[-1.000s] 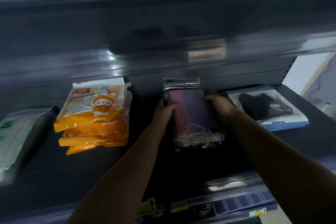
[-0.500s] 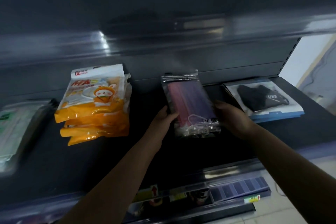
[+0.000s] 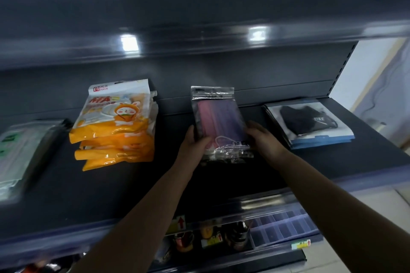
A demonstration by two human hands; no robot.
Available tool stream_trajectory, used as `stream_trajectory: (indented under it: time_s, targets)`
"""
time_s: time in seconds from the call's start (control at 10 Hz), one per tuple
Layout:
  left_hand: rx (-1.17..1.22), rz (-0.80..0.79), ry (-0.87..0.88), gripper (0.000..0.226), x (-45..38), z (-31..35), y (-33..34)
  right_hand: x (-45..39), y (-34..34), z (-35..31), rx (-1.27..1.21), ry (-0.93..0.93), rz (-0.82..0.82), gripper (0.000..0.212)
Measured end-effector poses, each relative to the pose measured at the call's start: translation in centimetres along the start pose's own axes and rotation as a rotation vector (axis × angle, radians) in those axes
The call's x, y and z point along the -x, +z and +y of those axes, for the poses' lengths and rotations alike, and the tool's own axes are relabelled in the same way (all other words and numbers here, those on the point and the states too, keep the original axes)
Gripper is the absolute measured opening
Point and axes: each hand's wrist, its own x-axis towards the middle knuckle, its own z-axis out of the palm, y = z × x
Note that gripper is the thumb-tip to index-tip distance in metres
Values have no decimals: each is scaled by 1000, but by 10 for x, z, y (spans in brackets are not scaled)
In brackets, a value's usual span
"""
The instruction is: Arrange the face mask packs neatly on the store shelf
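In the head view, the left hand [image 3: 195, 146] and right hand [image 3: 264, 139] pinched the clear pack of pink-purple masks [image 3: 218, 122] by its lower sides on the dark shelf [image 3: 155, 188], midway between the orange packs [image 3: 117, 126] and the black-mask packs [image 3: 308, 122] — best to square its edges to the back wall, keep even gaps, then let go.

A dark shelf [image 3: 221, 186] carries four lots of mask packs. At nine o'clock lies a pale pack with green print [image 3: 20, 153], blurred, running off the frame edge. At ten o'clock sits a fanned stack of orange packs [image 3: 115, 131]. At the centre lies a clear pack of pink-purple masks [image 3: 218, 122], held at both sides by hands. At three o'clock rests a stack of white-blue packs [image 3: 310, 124] showing a black mask.
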Motion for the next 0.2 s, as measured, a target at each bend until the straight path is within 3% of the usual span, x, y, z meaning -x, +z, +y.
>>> stream_trajectory:
  time_s: [0.1, 0.2]
  targets:
    - [-77, 43, 19, 54, 10, -1, -11, 13, -8, 3, 152, -86, 70, 54]
    - [-181, 61, 61, 69, 35, 5, -14, 44, -13, -1, 348, -198, 79, 62]
